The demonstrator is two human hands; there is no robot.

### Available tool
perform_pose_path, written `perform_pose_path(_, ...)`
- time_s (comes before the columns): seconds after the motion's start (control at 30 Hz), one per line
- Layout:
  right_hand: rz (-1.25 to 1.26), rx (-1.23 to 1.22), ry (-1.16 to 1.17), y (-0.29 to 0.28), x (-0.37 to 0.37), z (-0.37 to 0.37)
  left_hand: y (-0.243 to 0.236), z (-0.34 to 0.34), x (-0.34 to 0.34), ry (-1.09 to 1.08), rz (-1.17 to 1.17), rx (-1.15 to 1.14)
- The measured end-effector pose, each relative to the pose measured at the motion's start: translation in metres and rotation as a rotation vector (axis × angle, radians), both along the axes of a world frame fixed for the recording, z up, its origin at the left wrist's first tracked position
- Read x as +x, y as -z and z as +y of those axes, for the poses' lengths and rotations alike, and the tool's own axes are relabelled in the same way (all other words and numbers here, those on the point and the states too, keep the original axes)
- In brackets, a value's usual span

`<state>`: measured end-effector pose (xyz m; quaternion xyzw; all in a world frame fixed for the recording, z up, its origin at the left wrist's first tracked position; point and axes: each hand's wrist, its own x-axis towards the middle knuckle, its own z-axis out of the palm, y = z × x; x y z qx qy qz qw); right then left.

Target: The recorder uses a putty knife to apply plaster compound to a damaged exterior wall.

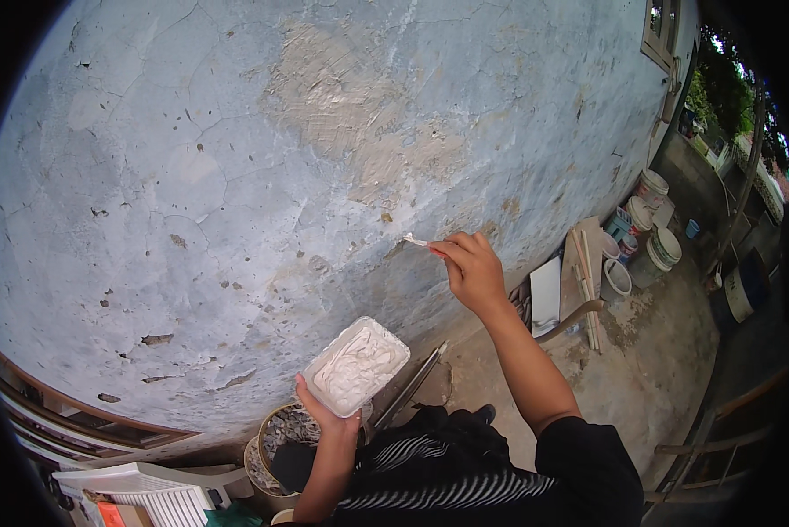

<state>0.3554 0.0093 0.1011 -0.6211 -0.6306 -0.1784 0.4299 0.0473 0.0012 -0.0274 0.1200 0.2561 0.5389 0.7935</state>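
My left hand (328,420) grips a white rectangular tub (331,346) from below and the side. Smeared pale putty (359,364) lies thick inside it. Up and to the right, my right hand (475,272) pinches the reddish handle of a small putty knife (419,241). A dab of white putty sits on its tip, which is at or close to the wall (236,202); whether they touch I cannot tell. That wall is pale blue, cracked and pitted. Above the knife a broad beige patch of rough filler (342,101) spreads over it.
Several paint buckets (662,250) stand on the concrete floor at right, near wooden sticks (583,281) and a white board (546,294). Round containers of debris (285,426) stand by my left arm. A window frame (87,408) is at lower left.
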Motion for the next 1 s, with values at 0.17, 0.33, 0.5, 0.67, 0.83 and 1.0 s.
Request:
perform_pose_path(0.17, 0.027, 0.004, -0.015, 0.006, -0.001, 0.002, -0.001, 0.002, -0.001, 0.017, -0.031, 0.016)
perform_pose_path(0.33, 0.059, -0.042, -0.004, 0.007, 0.001, -0.002, -0.004, 0.003, -0.003, 0.001, -0.017, 0.029)
perform_pose_path(0.5, 0.132, -0.058, -0.021, 0.015, 0.008, -0.001, -0.001, 0.009, -0.007, -0.01, -0.006, 0.054)
perform_pose_path(0.67, 0.278, -0.045, -0.035, 0.023, 0.008, 0.003, -0.002, 0.016, -0.013, -0.037, -0.009, 0.08)
perform_pose_path(0.83, 0.391, -0.027, -0.075, 0.031, 0.012, 0.001, -0.009, 0.016, -0.015, -0.059, -0.012, 0.059)
perform_pose_path(1.0, 0.539, -0.079, -0.131, 0.034, 0.014, -0.001, 0.001, 0.022, -0.019, -0.08, 0.006, 0.018)
